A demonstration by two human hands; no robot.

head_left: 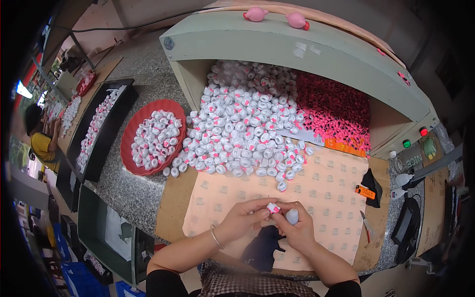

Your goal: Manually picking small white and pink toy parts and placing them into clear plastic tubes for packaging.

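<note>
My left hand (246, 215) and my right hand (296, 228) meet over a pale patterned cloth (326, 188) near the table's front edge. Between the fingertips of both hands sits one small white and pink piece (273, 208). A pale rounded piece (292, 216) also rests in my right hand. A bracelet circles my left wrist. Beyond the hands lies a big heap of white and pink pieces (242, 128), spilling from an open grey-green box (277, 47). Inside that box at the right is a mass of small pink parts (331, 106).
A red round tray (132, 129) with several white pieces sits left of the heap. A long black tray (101, 143) lies further left, near a seated person (39, 138). An orange lighter (365, 191), black cloth (373, 180) and a knife (367, 226) lie at right.
</note>
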